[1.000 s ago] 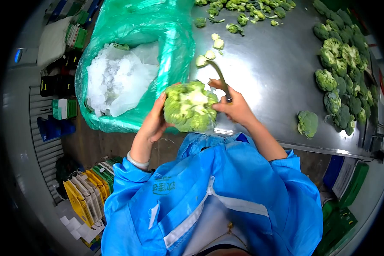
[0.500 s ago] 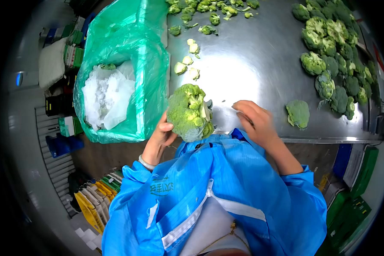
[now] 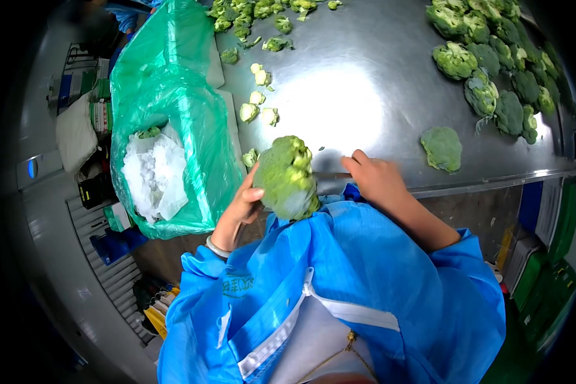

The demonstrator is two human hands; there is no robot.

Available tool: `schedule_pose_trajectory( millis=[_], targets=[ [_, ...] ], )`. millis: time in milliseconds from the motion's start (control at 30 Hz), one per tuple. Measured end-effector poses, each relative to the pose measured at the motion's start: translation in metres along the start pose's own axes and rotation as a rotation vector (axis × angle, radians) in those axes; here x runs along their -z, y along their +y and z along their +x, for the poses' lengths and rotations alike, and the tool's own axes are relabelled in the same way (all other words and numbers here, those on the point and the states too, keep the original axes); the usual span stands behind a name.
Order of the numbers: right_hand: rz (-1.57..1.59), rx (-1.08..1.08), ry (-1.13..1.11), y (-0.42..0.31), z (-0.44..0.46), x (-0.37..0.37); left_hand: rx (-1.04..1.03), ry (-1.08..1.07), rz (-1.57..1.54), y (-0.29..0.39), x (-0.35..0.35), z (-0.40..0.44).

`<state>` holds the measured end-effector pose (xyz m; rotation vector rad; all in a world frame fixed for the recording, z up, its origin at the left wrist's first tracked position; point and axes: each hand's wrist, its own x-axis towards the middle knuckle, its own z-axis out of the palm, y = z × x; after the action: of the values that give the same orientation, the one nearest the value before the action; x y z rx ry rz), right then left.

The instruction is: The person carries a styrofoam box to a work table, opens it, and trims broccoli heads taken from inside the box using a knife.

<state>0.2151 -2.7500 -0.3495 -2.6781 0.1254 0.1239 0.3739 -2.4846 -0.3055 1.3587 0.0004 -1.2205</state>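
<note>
Broccoli head (image 3: 287, 178): turned — crown now faces up
Right hand (image 3: 377, 180): stands farther off
Blue clothing (image 3: 124, 15): now shows, top left

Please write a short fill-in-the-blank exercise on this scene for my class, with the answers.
Left or right: the person's ____ hand holds a broccoli head.
The big plastic bag left of the metal table is coloured ____.
The jacket sleeves are coloured ____.
Missing words: left; green; blue.
</note>
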Motion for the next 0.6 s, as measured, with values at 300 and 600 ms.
schedule_pose_trajectory(
  millis=[300,600],
  targets=[
    [0.932,-0.156,0.146,0.016,-0.001,0.000,0.112,0.069,-0.099,0.001,-0.007,0.023],
    [1.394,-0.422,0.280,0.046,0.052,0.028,0.084,-0.069,-0.319,0.006,-0.011,0.040]
  ],
)
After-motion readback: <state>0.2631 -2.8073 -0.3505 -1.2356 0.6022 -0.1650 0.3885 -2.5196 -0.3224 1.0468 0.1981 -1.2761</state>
